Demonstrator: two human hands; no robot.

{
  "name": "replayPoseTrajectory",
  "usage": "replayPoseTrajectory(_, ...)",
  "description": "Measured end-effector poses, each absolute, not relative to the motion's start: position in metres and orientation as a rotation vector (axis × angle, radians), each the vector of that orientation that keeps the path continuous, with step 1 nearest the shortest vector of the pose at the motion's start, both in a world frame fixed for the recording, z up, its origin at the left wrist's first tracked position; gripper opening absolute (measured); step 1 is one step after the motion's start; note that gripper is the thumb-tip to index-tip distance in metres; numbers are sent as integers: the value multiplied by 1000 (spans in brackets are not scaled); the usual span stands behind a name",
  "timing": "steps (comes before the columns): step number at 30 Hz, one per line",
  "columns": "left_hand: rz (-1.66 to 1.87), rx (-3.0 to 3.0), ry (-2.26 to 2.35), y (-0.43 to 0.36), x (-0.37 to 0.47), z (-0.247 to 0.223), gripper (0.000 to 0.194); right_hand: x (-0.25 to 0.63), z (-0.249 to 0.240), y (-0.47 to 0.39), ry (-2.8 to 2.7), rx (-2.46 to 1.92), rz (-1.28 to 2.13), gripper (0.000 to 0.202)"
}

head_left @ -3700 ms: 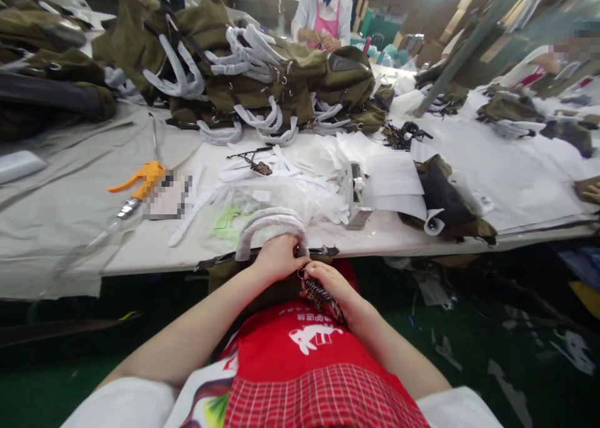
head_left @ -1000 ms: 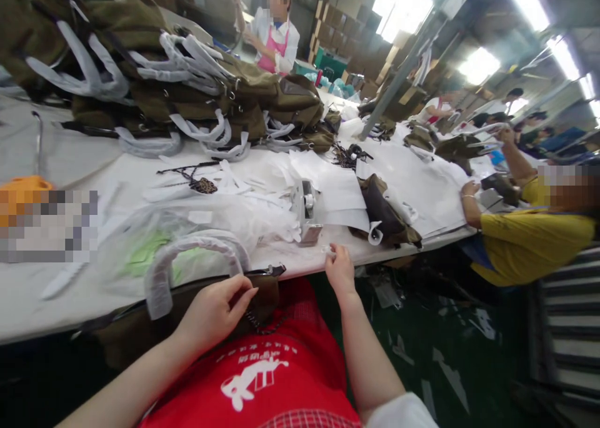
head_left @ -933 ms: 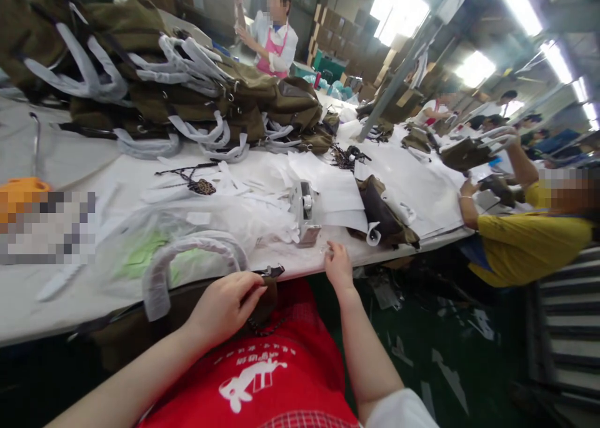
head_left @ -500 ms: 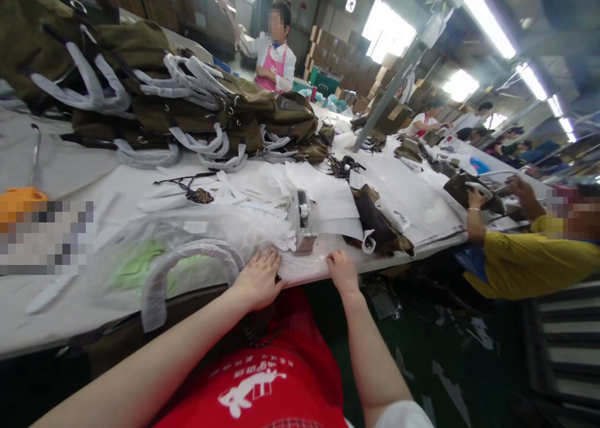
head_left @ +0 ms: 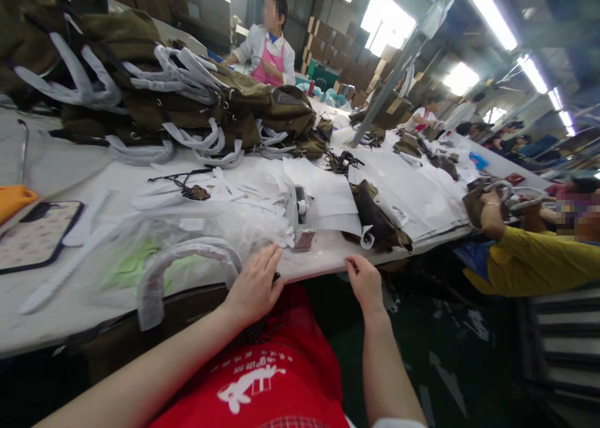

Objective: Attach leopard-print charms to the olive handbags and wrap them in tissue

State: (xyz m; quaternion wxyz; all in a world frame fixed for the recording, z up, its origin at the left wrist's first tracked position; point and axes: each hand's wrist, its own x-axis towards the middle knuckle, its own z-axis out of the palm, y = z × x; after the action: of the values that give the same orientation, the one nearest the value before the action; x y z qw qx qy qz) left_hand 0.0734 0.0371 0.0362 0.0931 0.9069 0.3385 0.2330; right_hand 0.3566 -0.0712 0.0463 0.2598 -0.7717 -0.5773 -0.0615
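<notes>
My left hand: [head_left: 255, 289] fingers stretched out, thumb standing apart, laid over the end of the bag nearer my other hand.
My right hand: [head_left: 364, 284] thumb and fingertips closed together just past the table edge; I cannot tell whether anything thin sits between them.
Bag: [head_left: 110, 348] olive-brown, with dark trim along its top, lying along the table's near edge against my front; its lower part is lost in shadow.
Handle: [head_left: 150, 300] a raised arch, wrapped in whitish, wrinkled film.
Dark tab: [head_left: 276, 277] a small bit showing beside my left thumb.
Tape dispenser: [head_left: 304, 237] metal, upright, just beyond my hands.
Clear plastic: [head_left: 210, 228] crumpled behind the handle, something green showing through.
White sheets: [head_left: 335, 194] spread past the dispenser.
Bag pile: [head_left: 197, 112] more olive bags, handles wrapped too, heaped across the table.
</notes>
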Motion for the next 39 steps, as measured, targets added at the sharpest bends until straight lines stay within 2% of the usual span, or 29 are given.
replayPoseTrajectory(2,1165,2724,953,21,60,51,70,338,54,-75,-1670,-2021,-174,21)
replayPoseTrajectory(4,1408,2790,834,9,48,66,77,318,61,-77,-1776,-1976,-136,20)
replayPoseTrajectory(6,1246,2840,717,4,41,77,69,300,67,-76,-1858,-1920,-77,20)
replayPoseTrajectory(11,385,2414,808,6,30,80,33,278,72,-74,-1886,-1827,20,18)
replayPoseTrajectory(14,147,2265,886,5,18,76,39,271,71,-74,-1857,-1819,40,16)
replayPoseTrajectory(19,113,2078,1024,-3,0,63,39,243,54,-65,-1814,-1707,346,14)
replayPoseTrajectory(24,176,2014,1166,-4,-18,45,36,220,1,-49,-1522,-1684,606,10)
replayPoseTrajectory(29,176,1953,1182,-2,-29,34,34,207,-31,-50,-1251,-1703,958,18)
replayPoseTrajectory(35,226,1921,1136,-2,-22,31,33,181,-33,-66,-1315,-1895,995,32)
replayPoseTrajectory(39,230,1950,1140,0,-22,30,34,179,-37,-70,-1320,-1933,1048,34)
